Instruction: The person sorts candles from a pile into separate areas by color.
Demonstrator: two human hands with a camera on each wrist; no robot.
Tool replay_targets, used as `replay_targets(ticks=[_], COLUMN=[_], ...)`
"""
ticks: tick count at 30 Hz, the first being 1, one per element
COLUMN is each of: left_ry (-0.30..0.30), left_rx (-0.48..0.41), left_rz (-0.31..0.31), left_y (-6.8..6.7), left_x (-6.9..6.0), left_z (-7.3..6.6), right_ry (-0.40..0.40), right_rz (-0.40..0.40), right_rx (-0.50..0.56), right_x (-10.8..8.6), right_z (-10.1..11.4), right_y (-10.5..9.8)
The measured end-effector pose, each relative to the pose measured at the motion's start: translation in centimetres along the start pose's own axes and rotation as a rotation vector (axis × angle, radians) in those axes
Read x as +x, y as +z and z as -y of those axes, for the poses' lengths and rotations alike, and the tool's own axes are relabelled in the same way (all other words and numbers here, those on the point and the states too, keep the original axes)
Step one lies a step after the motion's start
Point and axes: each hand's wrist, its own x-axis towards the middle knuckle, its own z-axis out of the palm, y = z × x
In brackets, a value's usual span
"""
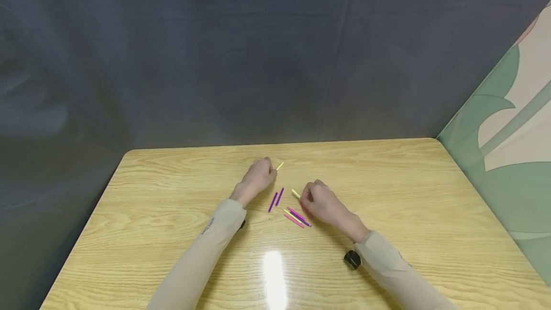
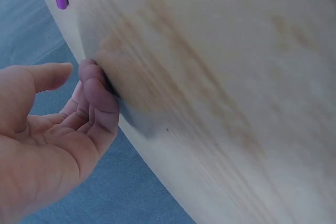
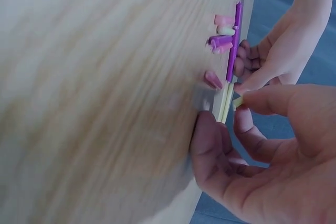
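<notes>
Beside the upper yellow stick in the head view is my left hand. In the left wrist view this hand has its fingertips on the tabletop, loosely bent, with a gap to the thumb and nothing between. My right hand pinches a short yellow stick; the right wrist view shows its tip between thumb and finger of the hand. Two purple sticks lie between the hands. Close to the right hand are several pink, yellow and purple sticks, side by side.
The wooden table reaches a dark curtain at its back edge. A patterned green and white cloth hangs along the right side. Light reflects off the tabletop at the front middle.
</notes>
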Motion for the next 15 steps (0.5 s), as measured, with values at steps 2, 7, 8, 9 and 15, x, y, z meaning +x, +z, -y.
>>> replay_targets(ticks=[2,7,8,9,15], left_ry=[0.014,0.038,0.042,0.045,0.058], left_rx=[0.007,0.009,0.011,0.010,0.008], left_rz=[0.000,0.000,0.000,0.002,0.014], left_y=[0.0,0.0,0.0,0.0,0.1], left_x=[-0.1,-0.5,-0.6,-0.6,-1.0], left_z=[0.2,0.6,0.6,0.7,0.9], right_ry=[-0.011,-0.061,-0.072,-0.080,-0.071], right_rz=[-0.011,-0.073,-0.082,-0.092,-0.084], right_rx=[0.001,-0.021,-0.022,-0.023,0.015], right_x=[0.2,0.7,0.7,0.8,1.4], right_z=[-0.1,-0.5,-0.6,-0.6,-0.7], right_y=[0.0,-0.3,-0.4,-0.5,-0.7])
